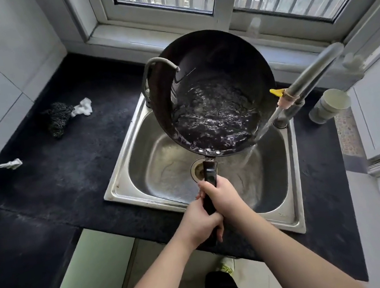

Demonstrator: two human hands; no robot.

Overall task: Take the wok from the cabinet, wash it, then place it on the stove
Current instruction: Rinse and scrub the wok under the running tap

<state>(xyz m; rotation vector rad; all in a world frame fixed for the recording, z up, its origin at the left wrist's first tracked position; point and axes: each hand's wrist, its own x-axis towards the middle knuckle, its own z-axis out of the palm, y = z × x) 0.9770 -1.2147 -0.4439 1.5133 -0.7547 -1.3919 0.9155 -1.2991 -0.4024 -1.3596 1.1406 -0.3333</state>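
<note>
The black wok hangs tilted over the steel sink, its rim lowered toward me. Water sloshes inside it and a stream pours off its lower right edge into the basin. Both hands grip its long black handle. My right hand holds the handle nearer the wok. My left hand holds it just behind, close to the handle's end. A grey loop handle sticks up at the wok's far left side.
A grey tap with a yellow lever leans in from the right beside the wok. A dark scouring pad and a white rag lie on the black counter at left. Window frame behind, green cabinet doors below.
</note>
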